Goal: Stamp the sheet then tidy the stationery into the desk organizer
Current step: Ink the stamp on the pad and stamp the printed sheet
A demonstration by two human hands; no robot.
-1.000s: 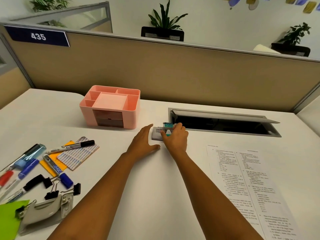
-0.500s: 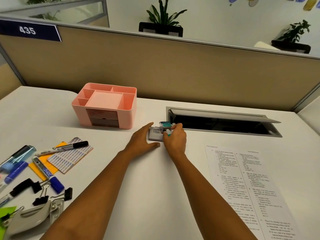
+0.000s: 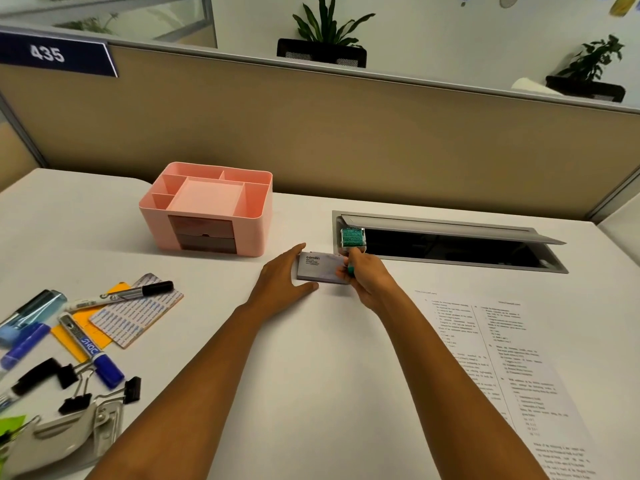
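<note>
Green stamp [image 3: 352,240] held up in the right hand [image 3: 365,275], fingers curled round its handle, rubber face turned up and back toward the head. Sits just above the far right corner of the grey ink pad [image 3: 320,268], maybe touching it, hard to tell. Ink pad lid looks closed, with "camlin" printed on top. Left hand [image 3: 282,280] flat and spread, fingers straight, pressing on the left edge of the pad to keep it still.

Printed sheet [image 3: 502,368] lies near and to the right of the right hand, long side running from far to near. Right hand much closer to it than the left. Next move looks like a short swing right and down toward the body, stamp face turned down onto the paper. Print on the sheet too small to read.

Pink desk organizer [image 3: 207,209] far and to the left of the left hand, cups bare. Well off to the left: markers [image 3: 119,296], one reading "SHOC", binder clips [image 3: 74,403], sticky notes [image 3: 72,332], a hole punch [image 3: 62,438]. Blue sign [image 3: 52,53] on the wall says "435".
</note>
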